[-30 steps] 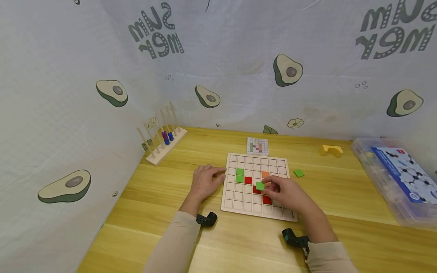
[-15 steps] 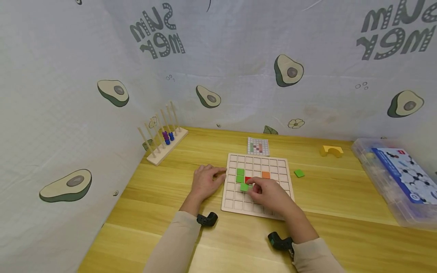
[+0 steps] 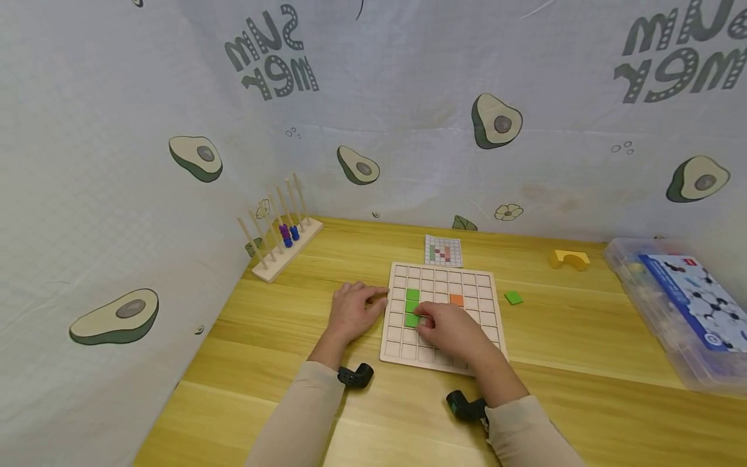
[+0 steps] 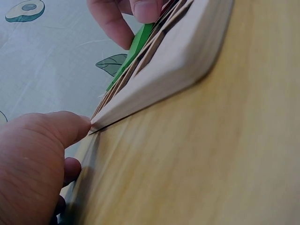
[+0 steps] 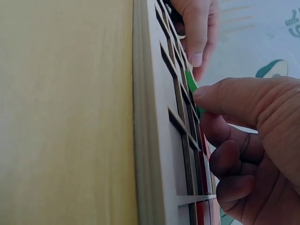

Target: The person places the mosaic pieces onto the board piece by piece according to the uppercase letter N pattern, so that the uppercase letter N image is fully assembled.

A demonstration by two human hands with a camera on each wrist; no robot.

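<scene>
My right hand [image 3: 452, 327] pinches a green square tile [image 3: 411, 320] by its right edge, over a cell of the wooden grid board [image 3: 400, 349]. Seen from the right wrist, that green tile [image 5: 190, 80] still looks tilted at the cell. Directly behind it, further green tiles [image 3: 412, 294] fill cells of the same column. An orange tile [image 3: 457, 300] lies further right on the board. Red tiles [image 5: 202, 168] show in the right wrist view; the hand hides them from the head view. My left hand [image 3: 353, 311] rests on the table, touching the board's left edge.
A printed grid card [image 3: 443, 251] lies behind the board. One loose green tile [image 3: 513, 298] is to its right. Further out are a yellow arch block [image 3: 569, 260] and a clear plastic box [image 3: 659, 324]. A peg stand [image 3: 280, 259] with beads stands back left.
My right hand has carried the green tile leftward across the board and lowered it in line with the other green tiles. The left hand has stayed in place.
</scene>
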